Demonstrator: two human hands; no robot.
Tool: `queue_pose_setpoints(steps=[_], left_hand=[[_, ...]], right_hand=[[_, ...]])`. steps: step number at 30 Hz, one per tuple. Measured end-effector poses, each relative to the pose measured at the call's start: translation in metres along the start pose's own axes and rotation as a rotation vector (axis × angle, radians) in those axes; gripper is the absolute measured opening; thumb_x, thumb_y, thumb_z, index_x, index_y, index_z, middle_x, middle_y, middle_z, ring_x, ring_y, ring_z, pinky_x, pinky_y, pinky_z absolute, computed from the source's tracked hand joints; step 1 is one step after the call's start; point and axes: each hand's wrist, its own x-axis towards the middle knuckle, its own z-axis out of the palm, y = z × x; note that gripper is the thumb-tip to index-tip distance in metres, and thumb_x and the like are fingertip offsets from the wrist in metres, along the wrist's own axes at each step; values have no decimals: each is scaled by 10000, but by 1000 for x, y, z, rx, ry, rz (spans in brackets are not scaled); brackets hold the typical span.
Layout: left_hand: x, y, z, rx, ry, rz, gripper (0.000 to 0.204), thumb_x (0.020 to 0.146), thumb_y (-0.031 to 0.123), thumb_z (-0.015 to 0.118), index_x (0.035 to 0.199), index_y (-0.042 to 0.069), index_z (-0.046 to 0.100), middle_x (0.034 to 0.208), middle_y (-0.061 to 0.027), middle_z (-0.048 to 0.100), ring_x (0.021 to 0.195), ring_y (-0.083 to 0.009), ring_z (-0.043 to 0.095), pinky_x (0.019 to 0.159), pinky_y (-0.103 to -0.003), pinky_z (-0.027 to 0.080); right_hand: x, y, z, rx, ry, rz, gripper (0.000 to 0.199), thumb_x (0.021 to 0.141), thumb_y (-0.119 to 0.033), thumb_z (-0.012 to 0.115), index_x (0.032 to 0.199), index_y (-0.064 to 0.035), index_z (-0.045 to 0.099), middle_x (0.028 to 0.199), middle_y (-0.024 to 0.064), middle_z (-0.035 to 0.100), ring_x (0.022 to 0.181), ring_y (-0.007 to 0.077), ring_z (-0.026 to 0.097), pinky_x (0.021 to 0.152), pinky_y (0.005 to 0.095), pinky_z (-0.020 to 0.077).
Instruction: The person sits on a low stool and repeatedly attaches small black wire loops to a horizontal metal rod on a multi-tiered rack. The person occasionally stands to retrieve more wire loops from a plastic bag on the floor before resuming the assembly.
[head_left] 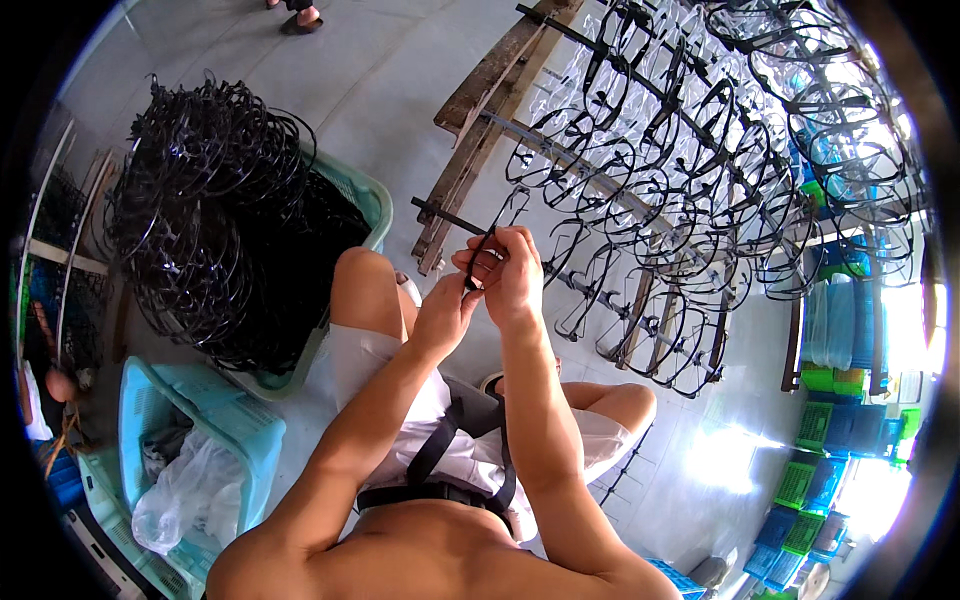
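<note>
Both my hands meet in front of my knees, at the near end of a dark rod. My left hand is closed, its thumb and fingers pinching a thin black looped frame. Against it, my right hand curls its fingers round the same piece, hiding part of it. Similar black looped frames hang in rows on rods to the right. A tangled heap of glossy black loops fills and overflows a pale green basket on the left.
A wooden rack beam carries the rods at front right. An aqua basket with clear plastic bags stands at lower left. Blue and green crates are stacked at far right. Another person's foot shows at the top.
</note>
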Motion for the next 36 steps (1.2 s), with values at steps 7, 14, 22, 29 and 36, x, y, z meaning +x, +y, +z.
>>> queue_pose_setpoints(steps=[7,14,22,29,36], left_hand=[[-3,-2,15,92,166,69,351,891,169,538,1155,-48,458,877,-185,552,783,-358,553,654,-418,459],[-12,2,31,128,237,84,450,869,132,546,1233,-88,399,866,-190,549,761,-348,556,626,-413,468],[-10,-4,14,160,120,139,535,792,149,664,1223,-66,430,842,-174,579,730,-324,581,622,-400,481],[-7,4,12,171,105,63,500,796,177,657,1196,-65,480,756,-169,581,665,-328,585,580,-406,485],[-7,14,12,151,83,-22,270,784,109,618,994,-39,536,834,-206,592,738,-373,592,616,-425,487]], right_hand=[[0,2,-2,-20,-15,3,117,887,-140,445,878,-24,428,778,155,581,641,290,629,574,359,506],[0,2,-5,-55,19,-8,120,871,-135,444,879,-21,410,753,151,577,593,269,617,526,356,512],[0,3,-11,-70,17,-17,124,866,-141,448,909,-30,413,750,143,586,565,248,607,501,323,483],[0,1,-11,-98,20,-30,115,875,-151,449,864,-39,425,741,131,588,567,242,606,502,306,474],[3,4,-14,-137,18,-39,125,880,-156,456,858,-36,430,724,132,572,576,246,604,529,340,500]])
